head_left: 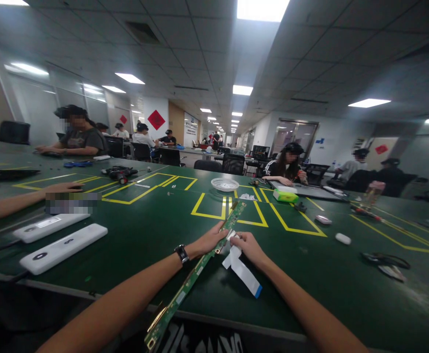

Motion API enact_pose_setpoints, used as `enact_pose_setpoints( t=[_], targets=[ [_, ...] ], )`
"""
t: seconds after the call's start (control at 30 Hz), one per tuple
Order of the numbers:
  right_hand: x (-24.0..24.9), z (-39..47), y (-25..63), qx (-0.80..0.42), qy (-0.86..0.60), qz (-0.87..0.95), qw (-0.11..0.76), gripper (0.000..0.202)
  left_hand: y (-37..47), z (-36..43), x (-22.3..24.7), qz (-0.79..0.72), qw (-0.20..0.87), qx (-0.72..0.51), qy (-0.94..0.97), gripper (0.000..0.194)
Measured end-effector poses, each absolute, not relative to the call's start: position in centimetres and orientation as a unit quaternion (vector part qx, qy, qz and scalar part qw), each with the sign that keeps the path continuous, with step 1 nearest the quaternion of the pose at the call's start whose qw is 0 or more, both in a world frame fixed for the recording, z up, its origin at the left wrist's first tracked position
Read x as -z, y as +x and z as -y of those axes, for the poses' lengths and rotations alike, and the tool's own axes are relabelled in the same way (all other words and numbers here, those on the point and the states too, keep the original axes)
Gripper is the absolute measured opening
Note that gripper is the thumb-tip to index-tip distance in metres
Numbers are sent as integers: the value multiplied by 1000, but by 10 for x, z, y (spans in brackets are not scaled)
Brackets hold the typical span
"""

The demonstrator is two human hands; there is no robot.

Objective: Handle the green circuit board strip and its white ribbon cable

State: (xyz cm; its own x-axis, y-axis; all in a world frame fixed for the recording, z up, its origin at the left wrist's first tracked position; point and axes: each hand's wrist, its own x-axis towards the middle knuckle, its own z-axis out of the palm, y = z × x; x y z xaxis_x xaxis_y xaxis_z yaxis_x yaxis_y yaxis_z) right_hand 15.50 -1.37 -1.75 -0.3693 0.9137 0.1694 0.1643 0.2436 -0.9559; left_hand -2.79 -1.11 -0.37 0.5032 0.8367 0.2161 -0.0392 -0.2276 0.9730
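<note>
A long, narrow green circuit board [194,274] slants up from the table's front edge toward the middle. Wrapped round its upper part is my left hand [210,239], with a black watch on the wrist. My right hand [249,246] pinches the upper end of a white ribbon cable [244,275] against the board. The cable is folded, and its blue-tipped end hangs down to the right. The contact between cable and board is partly hidden by my right fingers.
White power strips [65,247] lie at the left, near another person's hand [62,189]. Ahead are a white basket [225,184] and a green-yellow box [285,195]. A white case [343,239] and black cable [387,260] lie right. People sit across the table.
</note>
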Motion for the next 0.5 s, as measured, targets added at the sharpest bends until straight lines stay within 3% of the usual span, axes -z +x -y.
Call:
enact_pose_setpoints(
  t=[0.27, 0.5],
  targets=[
    [23, 12, 165, -548, -359, 671, 347, 32, -30, 17, 2, -267, 532, -332, 731, 48],
    [13, 13, 165, -523, -349, 705, 328, 40, -28, 13, 5, -289, 534, -350, 714, 45]
  ],
)
